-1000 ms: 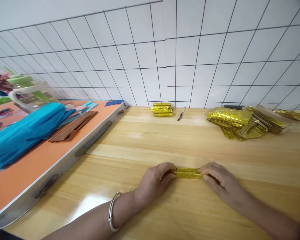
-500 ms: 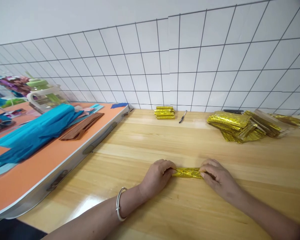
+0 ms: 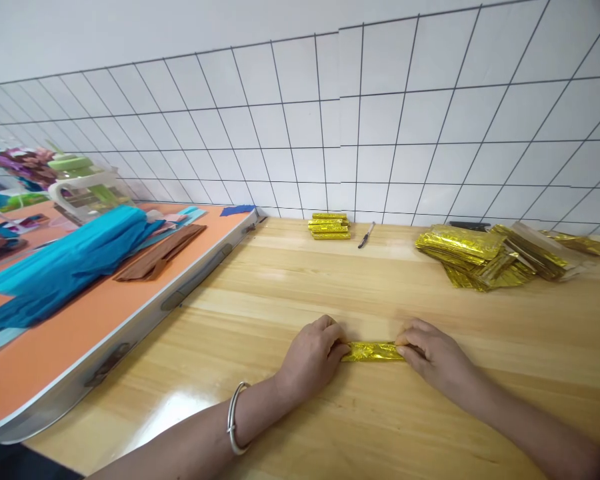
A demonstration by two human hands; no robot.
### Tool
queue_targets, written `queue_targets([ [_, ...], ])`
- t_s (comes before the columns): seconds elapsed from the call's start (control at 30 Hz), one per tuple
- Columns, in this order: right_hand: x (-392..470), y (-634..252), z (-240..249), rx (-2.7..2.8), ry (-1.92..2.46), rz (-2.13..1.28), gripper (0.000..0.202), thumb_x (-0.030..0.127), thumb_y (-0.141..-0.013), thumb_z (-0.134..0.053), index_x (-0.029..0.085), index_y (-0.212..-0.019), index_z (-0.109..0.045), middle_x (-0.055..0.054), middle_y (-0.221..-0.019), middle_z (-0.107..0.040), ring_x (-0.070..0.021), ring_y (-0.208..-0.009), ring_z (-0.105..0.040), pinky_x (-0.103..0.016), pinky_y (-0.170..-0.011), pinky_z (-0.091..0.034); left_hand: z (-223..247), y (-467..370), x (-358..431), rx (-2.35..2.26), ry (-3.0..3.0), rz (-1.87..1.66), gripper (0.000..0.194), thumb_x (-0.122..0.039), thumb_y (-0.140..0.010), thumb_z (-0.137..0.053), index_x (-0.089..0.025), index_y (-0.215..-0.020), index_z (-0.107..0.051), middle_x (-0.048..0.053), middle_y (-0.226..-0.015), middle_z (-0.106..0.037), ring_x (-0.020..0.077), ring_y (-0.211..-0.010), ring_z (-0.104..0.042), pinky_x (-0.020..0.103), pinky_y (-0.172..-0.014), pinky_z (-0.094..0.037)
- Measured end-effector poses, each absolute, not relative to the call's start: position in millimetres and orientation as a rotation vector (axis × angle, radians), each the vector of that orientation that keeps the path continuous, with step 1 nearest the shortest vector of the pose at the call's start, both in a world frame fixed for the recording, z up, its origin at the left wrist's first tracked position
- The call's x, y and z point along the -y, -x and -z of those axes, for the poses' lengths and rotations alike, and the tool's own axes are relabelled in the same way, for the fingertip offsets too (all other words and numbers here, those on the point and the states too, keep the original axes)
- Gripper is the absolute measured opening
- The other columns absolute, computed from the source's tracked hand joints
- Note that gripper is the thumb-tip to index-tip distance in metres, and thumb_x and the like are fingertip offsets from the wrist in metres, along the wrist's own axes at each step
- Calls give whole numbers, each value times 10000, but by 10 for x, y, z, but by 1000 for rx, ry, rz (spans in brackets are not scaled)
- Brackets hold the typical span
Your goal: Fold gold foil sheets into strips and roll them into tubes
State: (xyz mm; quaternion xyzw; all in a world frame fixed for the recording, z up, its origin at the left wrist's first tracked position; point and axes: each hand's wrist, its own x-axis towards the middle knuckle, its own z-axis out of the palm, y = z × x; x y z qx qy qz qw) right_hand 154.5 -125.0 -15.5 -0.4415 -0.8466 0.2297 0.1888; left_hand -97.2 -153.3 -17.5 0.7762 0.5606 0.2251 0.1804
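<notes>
A narrow strip of shiny gold foil (image 3: 373, 351) lies low over the wooden table (image 3: 260, 413), stretched sideways between my two hands. My left hand (image 3: 314, 355), with a silver bangle (image 3: 234, 419) on its wrist, pinches the strip's left end. The right end is pinched between the thumb and fingers of my right hand (image 3: 431, 350). Both ends of the foil are partly covered by my fingers. Whether the strip is rolled or folded, I cannot tell.
Several gold foil rolls (image 3: 329, 227) lie by the tiled wall, with a pen (image 3: 366, 236) beside them. A gold foil stack (image 3: 473, 257) sits back right. On the left, an orange-topped table (image 3: 145, 300) bears blue sheets (image 3: 80, 260), brown sheets (image 3: 163, 253) and a green-lidded container (image 3: 73, 167).
Both hands and the foil strip have shifted very slightly, a little lower in view and closer to me. The grip on both ends is the same.
</notes>
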Motion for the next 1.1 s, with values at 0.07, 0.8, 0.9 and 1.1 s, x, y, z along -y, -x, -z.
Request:
queue_targets([
  [0.07,1239,-1546,157,2363,1246,-664,168,200,-857,-464,208,-767,-606,-36,-781,-572,-176,-750,-538,-296,-667,-427,164,982,1519,-1594,-2211,-628,50,-225,-822,-549,-195,-800,-582,27,-837,-540,160,-769,-523,256,-680,-398],
  [0.8,1266,-1468,55,2542,1447,-503,68,143,-836,-467,204,-805,-474,-41,-843,-556,-198,-792,-525,-319,-703,-412,167,1017,1458,-1410,-2352,-547,71,-190,-837,-535,-169,-775,-507,31,-822,-549,164,-799,-508,266,-708,-404],
  [0.9,1320,-1480,95,2517,1427,-514,87,143,-849,-457,202,-785,-464,-34,-798,-559,-189,-749,-524,-317,-674,-418,201,1021,1487,-1394,-2421,-479,78,-184,-874,-465,-171,-801,-492,28,-799,-553,155,-737,-513,258,-660,-405],
  [1.1,1440,-1602,206,2423,1243,-522,156,195,-897,-431,211,-1029,-514,-55,-928,-578,-188,-870,-552,-334,-769,-452,235,1068,1531,-1211,-2582,-657,82,-156,-888,-413,-178,-863,-488,46,-848,-569,157,-770,-516,262,-678,-415],
])
